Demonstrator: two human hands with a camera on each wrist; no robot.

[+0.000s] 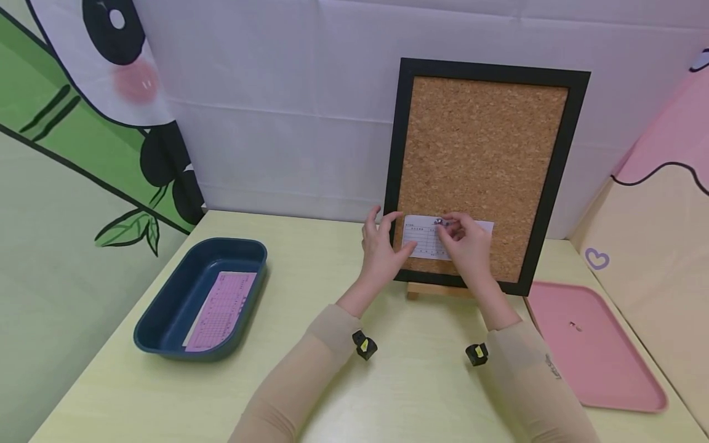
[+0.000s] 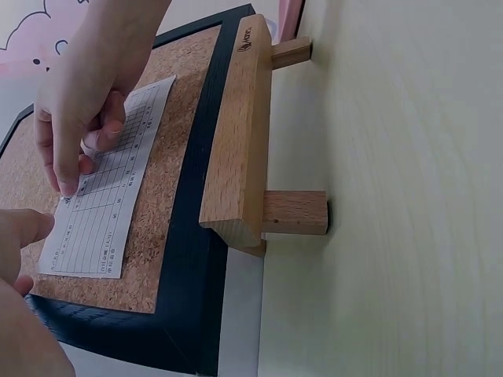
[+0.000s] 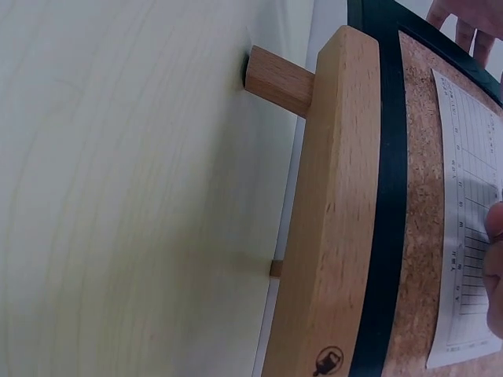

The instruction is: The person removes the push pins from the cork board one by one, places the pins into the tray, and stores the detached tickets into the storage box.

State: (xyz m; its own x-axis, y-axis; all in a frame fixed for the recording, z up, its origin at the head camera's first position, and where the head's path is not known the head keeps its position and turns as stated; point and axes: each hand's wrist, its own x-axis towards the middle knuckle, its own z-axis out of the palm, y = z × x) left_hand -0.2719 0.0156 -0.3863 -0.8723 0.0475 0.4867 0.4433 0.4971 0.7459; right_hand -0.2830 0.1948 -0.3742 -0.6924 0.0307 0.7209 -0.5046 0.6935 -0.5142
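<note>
A white printed form (image 1: pixel 419 241) with ruled lines lies flat against the lower part of a black-framed corkboard (image 1: pixel 484 147). My right hand (image 1: pixel 469 247) is at the form's upper middle, thumb and fingers pinching a small shiny pin (image 1: pixel 439 221), whose exact shape I cannot tell. At the board's left edge is my left hand (image 1: pixel 382 249), its fingers spread near the frame and its thumb on the form's left part. In the left wrist view, the right fingertips come down onto the form (image 2: pixel 98 228). Part of the form is hidden behind the right hand.
The board stands on a wooden easel (image 2: pixel 236 141) with short feet on the pale table (image 1: pixel 410 381). To the left, a dark blue tray (image 1: pixel 157 314) holds pink printed slips (image 1: pixel 224 311). A pink tray (image 1: pixel 604 363) at right carries small metallic bits (image 1: pixel 576 326).
</note>
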